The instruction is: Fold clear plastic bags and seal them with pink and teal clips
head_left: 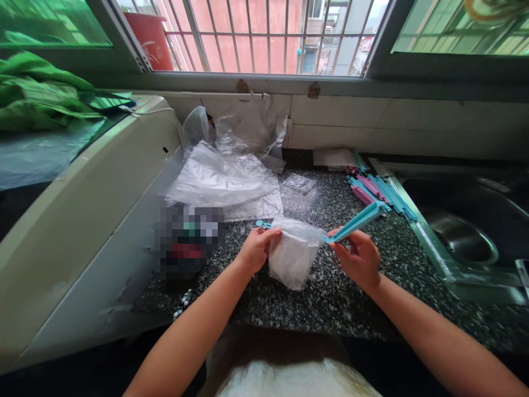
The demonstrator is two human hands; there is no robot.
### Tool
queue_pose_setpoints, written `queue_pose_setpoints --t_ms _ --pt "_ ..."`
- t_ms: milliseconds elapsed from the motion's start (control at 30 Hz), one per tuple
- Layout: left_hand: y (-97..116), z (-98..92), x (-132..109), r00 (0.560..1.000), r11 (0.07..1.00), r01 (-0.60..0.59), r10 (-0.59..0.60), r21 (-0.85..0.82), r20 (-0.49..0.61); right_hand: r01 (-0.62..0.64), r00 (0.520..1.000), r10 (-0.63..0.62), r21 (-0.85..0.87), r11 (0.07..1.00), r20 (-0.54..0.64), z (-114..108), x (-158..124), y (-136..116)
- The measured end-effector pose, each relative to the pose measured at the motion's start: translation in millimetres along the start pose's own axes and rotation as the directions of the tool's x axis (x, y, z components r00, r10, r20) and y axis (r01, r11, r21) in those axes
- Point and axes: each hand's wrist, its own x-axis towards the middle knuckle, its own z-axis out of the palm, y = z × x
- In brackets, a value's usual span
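Over the speckled dark countertop (339, 292) I hold up a small clear plastic bag (292, 256) with white contents. My left hand (257, 248) pinches the bag's top left corner, fingers closed. My right hand (359, 258) is closed on a blue sealing clip (359, 220), whose open arm slants up to the right while its other arm runs along the bag's mouth to a blue tip at the left.
Several blue and pink clips (377, 190) lie by a steel sink (467, 237) at right. Crumpled clear plastic bags (231, 165) sit at the back. A white appliance (82, 220) fills the left. A blurred item (188, 240) stands beside it.
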Motion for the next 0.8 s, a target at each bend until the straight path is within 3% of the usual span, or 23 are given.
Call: queue_pose_setpoints --t_ms 400,800 --pt "-1.3 -1.2 -0.6 0.999 0.999 -0.043 0.042 0.031 0.025 0.263 0.962 -0.249 -0.142 0.954 0.109 -7.0 11.1 -5.7" --pt "-12.4 -12.2 2.3 0.962 0.948 -0.262 0.241 0.181 0.128 0.289 0.941 -0.233 -0.226 0.930 0.244 -6.5 14.6 -2.6"
